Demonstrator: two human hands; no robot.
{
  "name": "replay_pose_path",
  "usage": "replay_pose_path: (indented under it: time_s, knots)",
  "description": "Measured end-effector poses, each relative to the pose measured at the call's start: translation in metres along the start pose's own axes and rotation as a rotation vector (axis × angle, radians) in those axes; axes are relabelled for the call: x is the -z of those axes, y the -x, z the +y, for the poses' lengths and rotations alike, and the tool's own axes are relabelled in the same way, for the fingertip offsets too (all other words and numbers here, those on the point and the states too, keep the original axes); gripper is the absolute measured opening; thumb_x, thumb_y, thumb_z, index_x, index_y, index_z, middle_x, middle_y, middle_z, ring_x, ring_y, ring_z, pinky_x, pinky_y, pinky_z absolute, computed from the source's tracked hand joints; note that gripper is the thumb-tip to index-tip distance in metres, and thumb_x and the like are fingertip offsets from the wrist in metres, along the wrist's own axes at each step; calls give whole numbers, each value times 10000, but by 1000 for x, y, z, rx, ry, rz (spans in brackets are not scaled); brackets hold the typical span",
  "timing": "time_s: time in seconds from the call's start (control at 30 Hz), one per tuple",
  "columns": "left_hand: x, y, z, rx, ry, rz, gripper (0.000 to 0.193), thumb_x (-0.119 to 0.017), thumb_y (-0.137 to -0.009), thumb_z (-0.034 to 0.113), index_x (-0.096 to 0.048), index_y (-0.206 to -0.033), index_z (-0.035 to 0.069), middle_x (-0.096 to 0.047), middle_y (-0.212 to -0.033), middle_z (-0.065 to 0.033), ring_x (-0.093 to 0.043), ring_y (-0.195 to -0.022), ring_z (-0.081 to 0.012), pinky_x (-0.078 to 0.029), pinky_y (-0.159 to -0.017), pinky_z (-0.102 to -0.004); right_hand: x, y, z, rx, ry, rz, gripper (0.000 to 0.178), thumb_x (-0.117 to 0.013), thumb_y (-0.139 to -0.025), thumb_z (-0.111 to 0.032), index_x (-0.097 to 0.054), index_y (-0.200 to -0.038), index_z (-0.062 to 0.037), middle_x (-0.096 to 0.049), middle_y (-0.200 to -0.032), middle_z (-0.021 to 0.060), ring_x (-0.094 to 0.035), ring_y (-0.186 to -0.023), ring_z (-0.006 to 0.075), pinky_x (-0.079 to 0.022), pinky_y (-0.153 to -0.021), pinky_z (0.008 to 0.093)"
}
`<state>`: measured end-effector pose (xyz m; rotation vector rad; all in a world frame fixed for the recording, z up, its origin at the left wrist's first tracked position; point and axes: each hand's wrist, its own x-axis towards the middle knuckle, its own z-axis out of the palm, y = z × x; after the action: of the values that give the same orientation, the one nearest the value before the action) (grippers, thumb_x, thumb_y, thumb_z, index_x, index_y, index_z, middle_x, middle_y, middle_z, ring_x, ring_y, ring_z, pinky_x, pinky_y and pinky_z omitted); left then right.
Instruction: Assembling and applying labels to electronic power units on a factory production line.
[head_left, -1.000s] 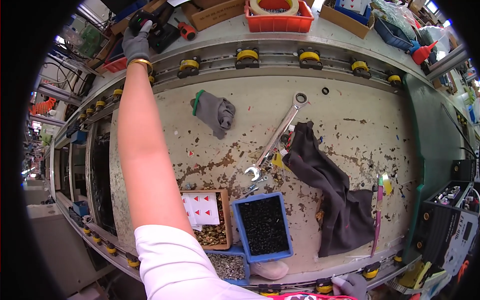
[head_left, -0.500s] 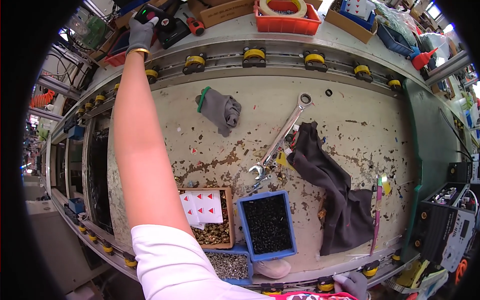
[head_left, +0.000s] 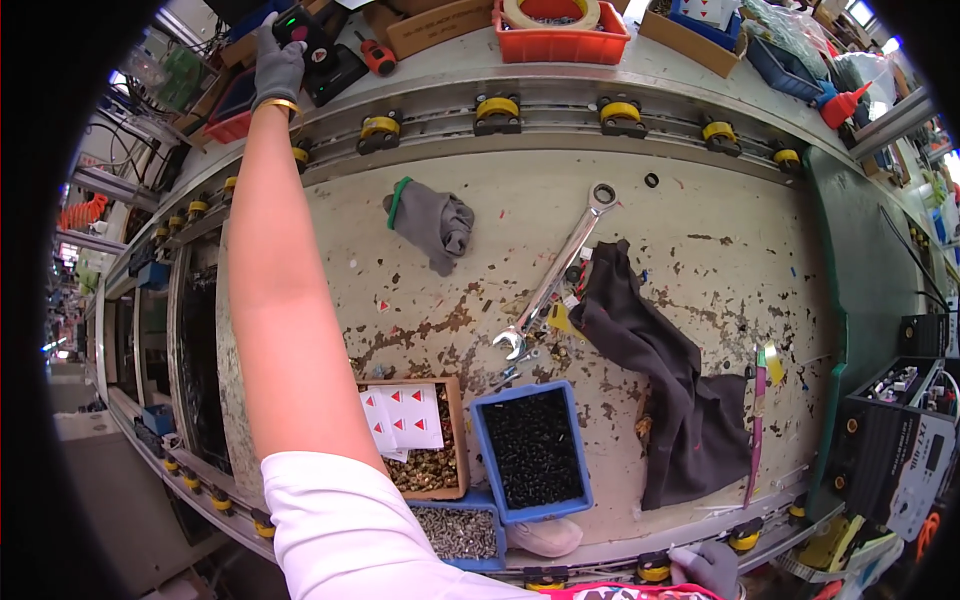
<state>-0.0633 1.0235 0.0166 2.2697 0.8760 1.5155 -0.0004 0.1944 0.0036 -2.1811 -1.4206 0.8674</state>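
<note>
My left hand (head_left: 279, 66), in a grey glove, reaches far out to the upper left. Its finger and thumb close round the near left edge of a black device (head_left: 303, 32) with a green light. A red-and-black screwdriver (head_left: 377, 56) lies to the right of it. My right hand (head_left: 712, 566), also grey-gloved, rests at the lower edge by the yellow rollers with its fingers loosely apart, partly cut off; nothing shows in it. Between the hands lie a large combination wrench (head_left: 556, 270), a crumpled grey glove (head_left: 436, 222) and a dark cloth (head_left: 665, 390).
A blue bin (head_left: 530, 450) of black screws stands beside a cardboard box (head_left: 455, 440) of brass parts with label sheets. Another blue bin (head_left: 460, 530) holds silvery parts. A red tray (head_left: 562, 42) sits on the far shelf; a green panel (head_left: 830, 250) borders the right.
The view has shifted slightly, moving the far shelf and bench items a little left. My left hand stays at the black device, its finger and thumb slightly repositioned. My right hand stays at the lower edge.
</note>
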Motion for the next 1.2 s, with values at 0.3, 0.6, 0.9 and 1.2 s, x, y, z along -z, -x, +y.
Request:
replay_pose_path:
  time_s: [0.3,0.6,0.9,1.2]
  knots:
    - [0,1,41,214,-701,-180,534,-493,-875,273,-312,-1377,287,-520,-1252,-196,-531,-1137,-328,-423,-943,-416,1,-6,2,45,5,12,356,-664,-716,-64,-640,-1071,-80,-624,-838,139,-598,-743,304,-467,-658,370]
    - [17,-31,54,102,-1132,-413,441,-275,-945,237,-320,-1382,204,-474,-1323,-153,-481,-1201,-327,-408,-961,-456,-1,-6,-2,-349,-277,-50,186,-616,-834,-194,-667,-891,-25,-612,-727,139,-583,-665,283,-428,-603,361]
    - [8,-7,79,120,-975,-183,586,-376,-858,128,-243,-1416,253,-391,-1408,-82,-479,-1203,-318,-418,-963,-434,-5,-8,-2,-302,-206,5,284,-598,-854,-318,-655,-766,-54,-578,-656,137,-562,-636,307,-399,-581,387]
    - [7,-36,50,53,-901,-440,578,-369,-824,64,-363,-1381,219,-315,-1459,-21,-362,-1305,-270,-325,-1061,-383,5,-15,-11,-508,-376,-58,376,-587,-854,-368,-628,-725,-16,-569,-629,147,-541,-613,320,-400,-591,393]
